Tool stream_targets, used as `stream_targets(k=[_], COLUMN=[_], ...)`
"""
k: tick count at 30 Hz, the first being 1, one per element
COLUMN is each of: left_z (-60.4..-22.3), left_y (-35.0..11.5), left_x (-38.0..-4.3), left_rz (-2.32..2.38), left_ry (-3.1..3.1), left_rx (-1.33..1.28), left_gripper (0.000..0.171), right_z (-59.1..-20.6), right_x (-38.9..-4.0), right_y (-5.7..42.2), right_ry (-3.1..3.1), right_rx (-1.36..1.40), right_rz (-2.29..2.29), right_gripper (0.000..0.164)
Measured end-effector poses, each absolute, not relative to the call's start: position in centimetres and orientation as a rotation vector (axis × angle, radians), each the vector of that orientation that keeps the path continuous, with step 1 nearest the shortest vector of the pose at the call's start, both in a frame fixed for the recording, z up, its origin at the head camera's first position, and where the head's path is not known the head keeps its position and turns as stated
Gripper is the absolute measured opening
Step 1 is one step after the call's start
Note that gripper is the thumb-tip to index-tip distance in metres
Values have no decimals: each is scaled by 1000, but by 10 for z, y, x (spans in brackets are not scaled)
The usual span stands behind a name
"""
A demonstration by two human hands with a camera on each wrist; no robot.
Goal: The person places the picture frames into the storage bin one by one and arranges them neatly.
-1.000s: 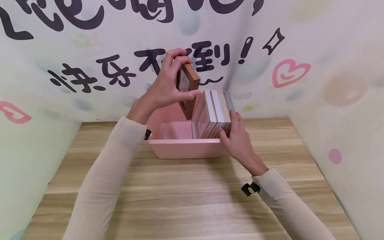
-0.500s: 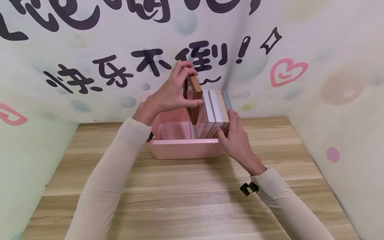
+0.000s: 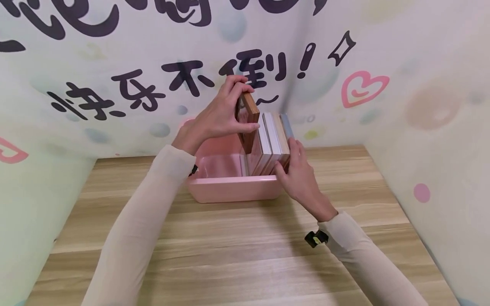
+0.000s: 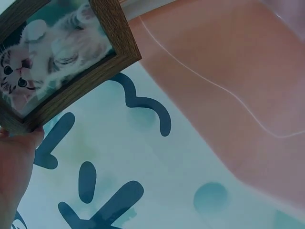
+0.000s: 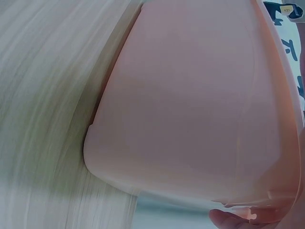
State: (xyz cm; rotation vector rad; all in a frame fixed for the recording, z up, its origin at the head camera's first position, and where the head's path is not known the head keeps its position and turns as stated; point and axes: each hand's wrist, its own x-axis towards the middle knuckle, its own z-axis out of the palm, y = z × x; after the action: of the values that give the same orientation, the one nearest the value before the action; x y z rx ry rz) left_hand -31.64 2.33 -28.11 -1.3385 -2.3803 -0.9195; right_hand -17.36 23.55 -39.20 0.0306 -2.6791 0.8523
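Note:
My left hand (image 3: 220, 112) grips a brown wooden picture frame (image 3: 249, 108) from above, thumb at its near edge and fingers over its top. In the left wrist view, this picture frame (image 4: 62, 47) shows a kitten photo. The frame is upright just left of a row of picture frames (image 3: 269, 140) with white, pale wood and blue edges, standing in the right part of a pink plastic bin (image 3: 235, 190). My right hand (image 3: 302, 174) holds the row at its right near corner, thumb in front and fingers along the blue frame (image 3: 286, 124). The bin's right rim is mostly hidden.
The bin stands on a wood-grain table (image 3: 237, 246) against a printed wall (image 3: 153, 114). Side walls close in the table at left and right. In the right wrist view, the outer side of the bin (image 5: 186, 105) fills most of the picture.
My left hand has brought the brown picture frame down and right, from above the bin to beside the white frames. My right hand has kept its place at the row.

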Motion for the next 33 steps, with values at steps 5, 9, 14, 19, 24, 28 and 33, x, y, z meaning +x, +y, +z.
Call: stream_targets(k=[5,9,14,19,24,28,33], left_z=[-283,-290,-300,-307,-315,-322,-328], left_y=[24,22,20,21,22,22,20], left_x=[-320,-324,-329,-331,-330,-330,-330], left_rz=[-920,-918,-882,-853,-797,-741,-678], left_ry=[-2403,-2402,-2444,-2531,-2666,-2728,-2766], left_rx=[-1344,-1365,-1416,-1494,-1533,-1578,-1627], left_gripper=[77,75,74,74,72,70,64], right_z=[-391,-391,-389,-388,-389,-390,-391], right_x=[-174,-174,-173,-174,-174,-173,-173], right_y=[234,232,232,232,233,233,234], right_ry=[-2677,-2676,-2677,-2684,-2675,-2669,-2675], right_rx=[33,33,31,30,32,24,8], right_rz=[857,862,863,870,865,855,845], right_gripper=[75,75,76,76,77,77,76])
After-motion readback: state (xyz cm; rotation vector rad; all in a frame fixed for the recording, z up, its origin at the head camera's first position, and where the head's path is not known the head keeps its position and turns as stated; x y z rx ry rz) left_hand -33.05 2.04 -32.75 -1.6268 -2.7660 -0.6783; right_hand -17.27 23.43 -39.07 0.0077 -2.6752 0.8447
